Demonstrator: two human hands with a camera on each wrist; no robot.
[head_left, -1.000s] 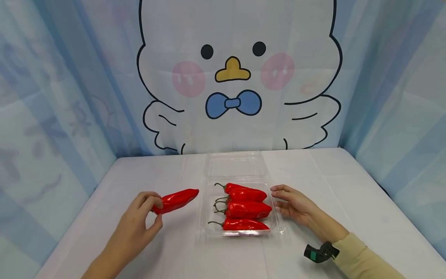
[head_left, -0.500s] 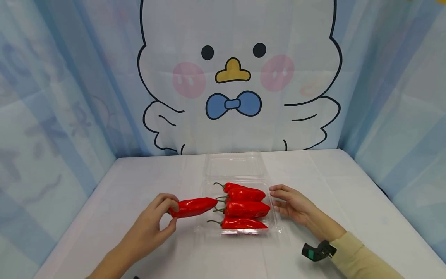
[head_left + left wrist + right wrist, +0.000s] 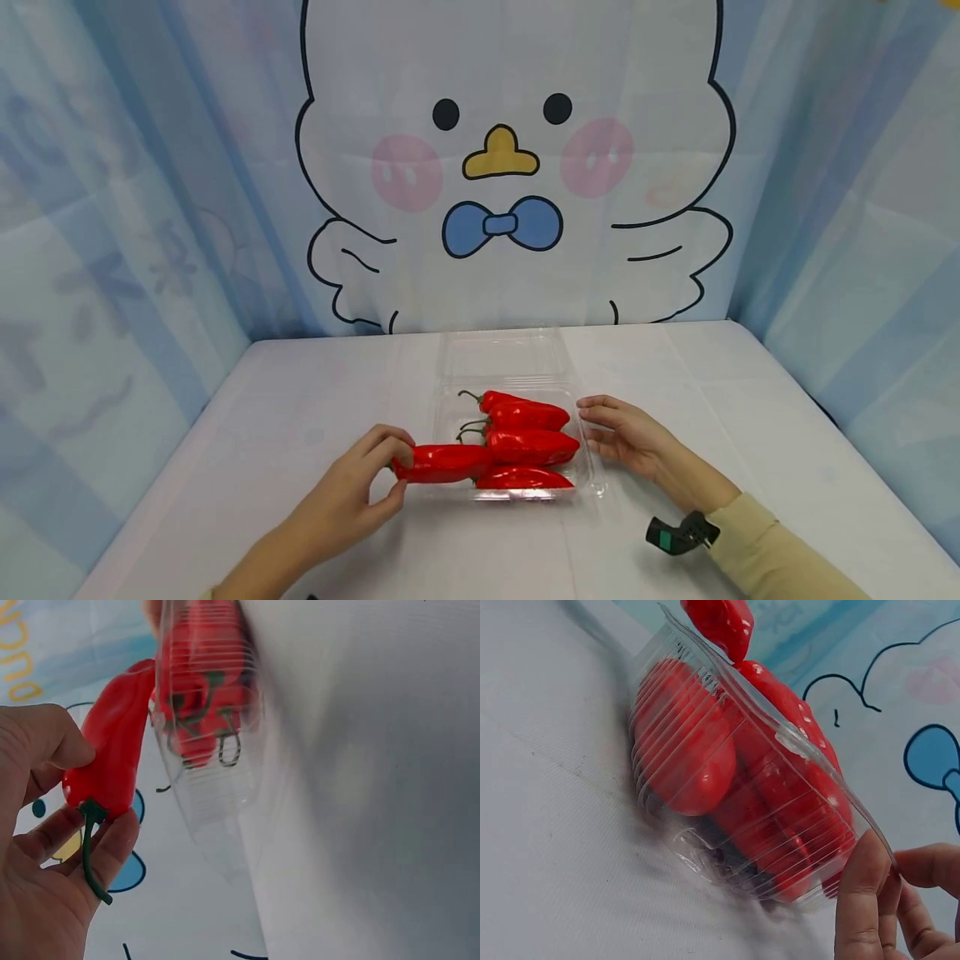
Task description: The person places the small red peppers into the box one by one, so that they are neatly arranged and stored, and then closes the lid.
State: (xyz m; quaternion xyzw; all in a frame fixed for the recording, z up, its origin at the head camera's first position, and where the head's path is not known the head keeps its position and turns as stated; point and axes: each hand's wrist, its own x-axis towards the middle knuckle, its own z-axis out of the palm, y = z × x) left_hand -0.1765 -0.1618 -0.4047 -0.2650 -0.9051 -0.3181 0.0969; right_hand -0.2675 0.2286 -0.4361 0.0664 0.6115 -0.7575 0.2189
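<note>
My left hand (image 3: 352, 487) pinches a red chili pepper (image 3: 450, 463) near its stem end, thumb below and fingers above. In the left wrist view, the green stem (image 3: 91, 851) hangs past the fingers, and the tip points at the box. The held pepper overlaps the near left side of a clear plastic clamshell box (image 3: 448, 408), where several more red peppers (image 3: 531, 448) lie side by side, stems to the left. At the box's right side, my right hand (image 3: 633, 437) pinches the rim (image 3: 870, 825) between thumb and finger, plain in the right wrist view.
The box's clear lid (image 3: 504, 354) lies folded open toward the back of the white table (image 3: 322, 392). A curtain (image 3: 510, 275) with a cartoon bird hangs behind it. A black wrist device (image 3: 682, 533) sits by the right sleeve (image 3: 772, 550).
My left hand has carried the pepper rightward and slightly nearer, from beside the box to over its left edge. The pepper has turned level. My right hand stays at the box's rim.
</note>
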